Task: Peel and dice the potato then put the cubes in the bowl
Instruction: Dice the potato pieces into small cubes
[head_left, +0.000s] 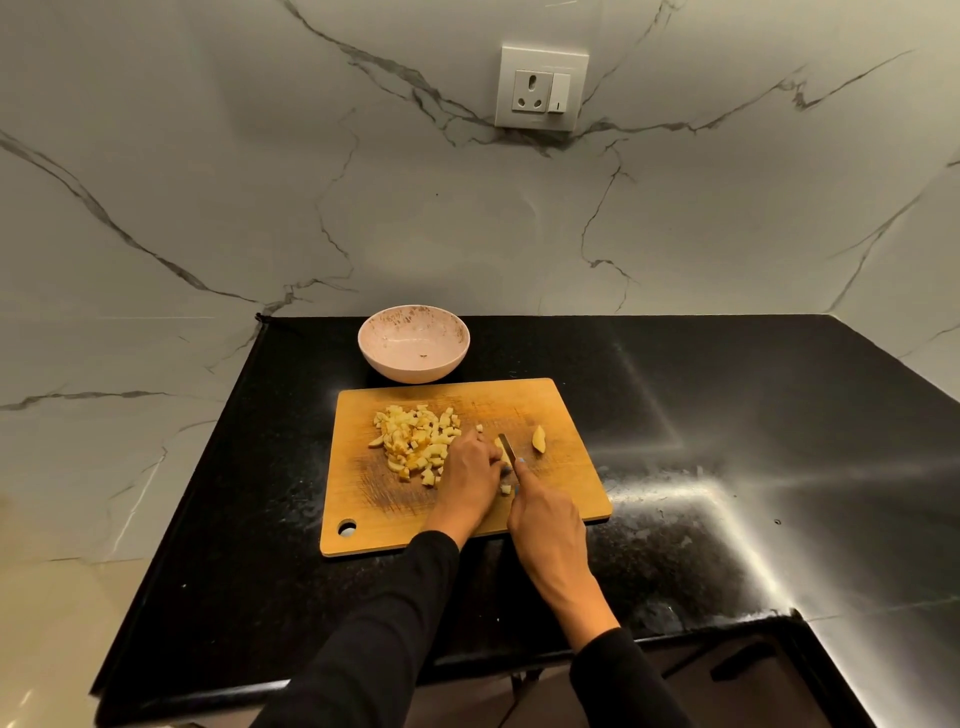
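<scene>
One cutting board (457, 519) at frame centre, one bowl (413, 343) above it, one knife (506, 450), two hands: left hand (470, 475), right hand (545, 525). One heap of potato cubes (413, 441), too many to count, maybe several dozen. One uncut wedge (538, 439) sat right of the knife. One wall socket (542, 88), upper centre.

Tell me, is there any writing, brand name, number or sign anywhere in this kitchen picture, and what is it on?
No readable text, brand or number appears anywhere.
The wall socket plate bears no lettering; its switch shows only a small dark mark, too small to read.
The bowl, cutting board and knife carry no visible label.
</scene>
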